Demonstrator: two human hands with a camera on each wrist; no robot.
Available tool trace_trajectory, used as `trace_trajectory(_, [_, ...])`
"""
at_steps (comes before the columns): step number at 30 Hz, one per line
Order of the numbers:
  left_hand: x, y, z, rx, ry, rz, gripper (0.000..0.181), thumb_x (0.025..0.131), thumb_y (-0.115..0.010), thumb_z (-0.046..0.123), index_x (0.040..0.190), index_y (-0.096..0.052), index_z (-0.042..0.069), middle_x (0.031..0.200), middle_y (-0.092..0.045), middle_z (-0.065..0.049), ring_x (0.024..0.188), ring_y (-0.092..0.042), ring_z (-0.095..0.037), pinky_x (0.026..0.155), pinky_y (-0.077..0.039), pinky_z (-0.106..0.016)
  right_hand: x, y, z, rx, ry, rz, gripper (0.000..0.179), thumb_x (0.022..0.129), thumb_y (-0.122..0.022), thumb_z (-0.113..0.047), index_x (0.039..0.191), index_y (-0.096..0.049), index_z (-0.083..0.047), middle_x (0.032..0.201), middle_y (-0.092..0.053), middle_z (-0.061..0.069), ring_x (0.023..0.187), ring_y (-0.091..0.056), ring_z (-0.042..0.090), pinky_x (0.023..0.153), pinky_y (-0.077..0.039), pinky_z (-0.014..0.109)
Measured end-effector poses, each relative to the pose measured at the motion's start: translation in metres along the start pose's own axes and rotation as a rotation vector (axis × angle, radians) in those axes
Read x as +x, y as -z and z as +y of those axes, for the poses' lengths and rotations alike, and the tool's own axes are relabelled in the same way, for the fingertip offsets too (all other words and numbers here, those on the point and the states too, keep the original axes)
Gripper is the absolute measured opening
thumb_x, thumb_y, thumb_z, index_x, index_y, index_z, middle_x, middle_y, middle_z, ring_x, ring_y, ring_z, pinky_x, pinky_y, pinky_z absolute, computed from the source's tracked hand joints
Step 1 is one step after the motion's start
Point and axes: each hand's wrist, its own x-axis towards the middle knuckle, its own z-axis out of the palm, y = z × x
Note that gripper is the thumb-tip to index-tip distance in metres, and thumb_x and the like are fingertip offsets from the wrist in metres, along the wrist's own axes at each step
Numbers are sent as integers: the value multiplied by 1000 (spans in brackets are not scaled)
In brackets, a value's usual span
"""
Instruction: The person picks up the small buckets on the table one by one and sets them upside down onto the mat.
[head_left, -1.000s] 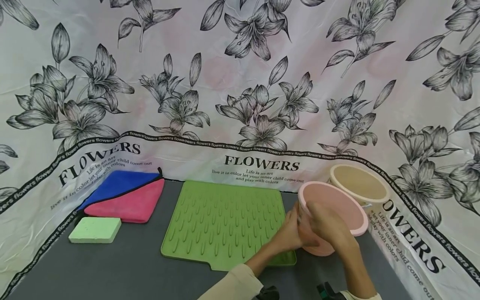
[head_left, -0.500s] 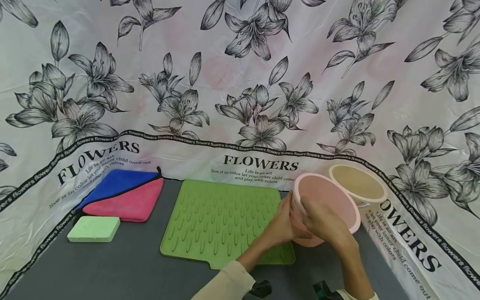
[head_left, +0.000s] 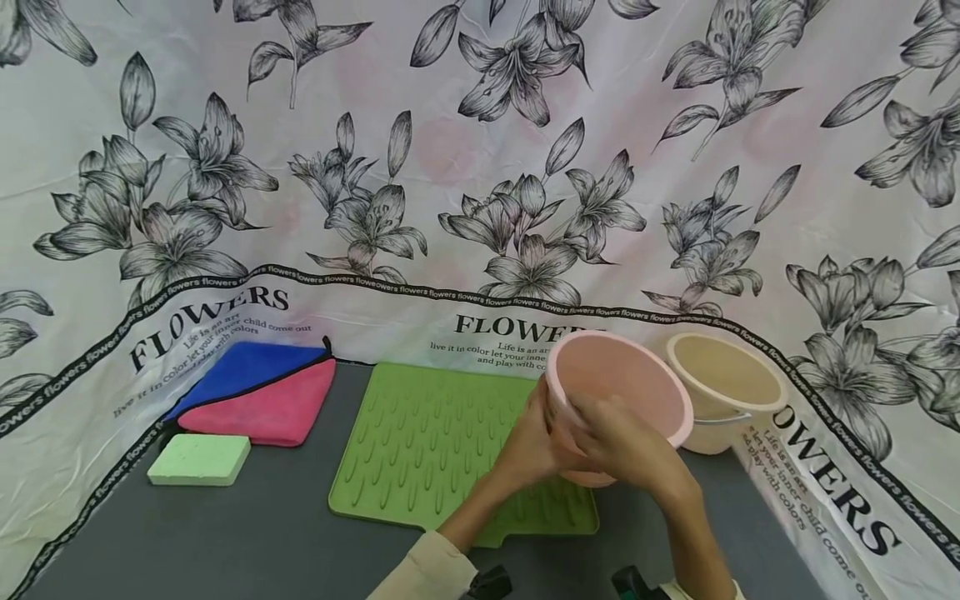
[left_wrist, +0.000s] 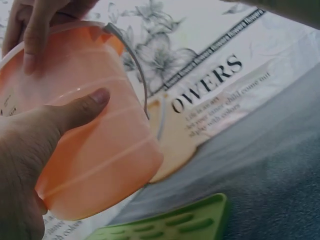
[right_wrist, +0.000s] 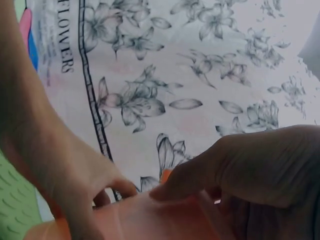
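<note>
A pink plastic bucket (head_left: 622, 375) is held tilted in the air with its mouth facing up, over the right part of a green ridged mat (head_left: 420, 467). My left hand (head_left: 528, 446) grips its left side low on the wall; in the left wrist view the thumb of that left hand (left_wrist: 40, 135) lies across the outer wall. At the near rim my right hand (head_left: 626, 437) holds on, and the right wrist view shows its thumb pressing the pink wall (right_wrist: 145, 217). A thin grey handle (left_wrist: 135, 62) hangs along the bucket. Some fingers are hidden.
To the right, near the cloth backdrop, stands a cream bucket (head_left: 720, 367) with a metal handle. On the left lie a folded blue and pink cloth (head_left: 262, 404) and a light green sponge (head_left: 199, 460). A flower-printed sheet (head_left: 480, 167) rises behind the grey table (head_left: 285, 542).
Both hands have carried the pink bucket left and slightly up, away from the cream bucket and further over the green mat. More of the cream bucket now shows.
</note>
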Motion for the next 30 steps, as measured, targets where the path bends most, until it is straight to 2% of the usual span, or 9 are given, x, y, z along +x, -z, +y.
trace_trajectory(4, [-4,19,7,-27,-16,42,139,68,-100,29,167,-4,41,166,-37,-1,146,-50,-18,114,-51,-39,7,1,-11,90,-17,24,11,101,-67,-9,92,-64,-14,73,-59,-11,66,-52,-6,62,-47,19])
trace_trajectory(7, [-7,34,11,-74,-8,48,138,66,-102,25,166,-8,40,163,-43,0,144,-53,-18,111,-53,-38,8,3,-18,67,5,81,3,101,-70,-15,100,-67,-15,79,-63,-10,73,-57,-3,67,-52,23])
trace_trajectory(11, [-11,56,17,-125,31,52,133,66,-101,21,165,-15,40,162,-45,2,141,-54,-21,107,-55,-38,4,9,-20,15,73,185,22,94,-79,-18,114,-72,-15,97,-75,-4,84,-71,5,73,-60,28])
trace_trajectory(13, [-12,67,20,-151,60,58,130,67,-101,19,164,-17,42,161,-45,3,139,-55,-23,105,-56,-39,2,12,-17,30,123,229,31,89,-83,-13,118,-72,-14,103,-78,0,85,-71,7,72,-61,27])
trace_trajectory(16, [-15,85,24,-175,85,63,128,66,-100,16,163,-21,44,158,-47,3,137,-56,-25,102,-57,-40,2,15,-13,75,200,272,41,80,-89,-6,118,-73,-11,106,-78,1,80,-67,5,68,-57,21])
trace_trajectory(20, [-19,106,31,-135,91,64,126,66,-101,17,163,-24,42,157,-49,2,138,-55,-28,104,-56,-45,4,17,-11,128,269,287,48,77,-91,-7,121,-73,-14,116,-75,-1,89,-66,5,73,-54,16])
trace_trajectory(24, [-23,120,37,-77,89,81,125,66,-101,21,165,-25,39,158,-49,-2,138,-57,-32,105,-56,-50,6,14,-13,145,303,302,46,83,-89,-17,126,-73,-17,120,-74,-3,100,-69,9,84,-54,14])
trace_trajectory(27, [-26,126,43,-36,82,120,125,65,-101,22,164,-26,40,159,-48,-1,136,-58,-30,104,-57,-50,8,11,-18,104,306,361,47,81,-90,-14,125,-74,-15,117,-76,-2,104,-70,13,94,-51,19])
trace_trajectory(30, [-28,129,48,-4,52,178,127,64,-102,21,164,-26,40,160,-47,1,137,-55,-27,104,-56,-51,12,9,-23,48,283,423,48,75,-91,-6,121,-76,-11,112,-77,-1,106,-66,17,97,-49,32])
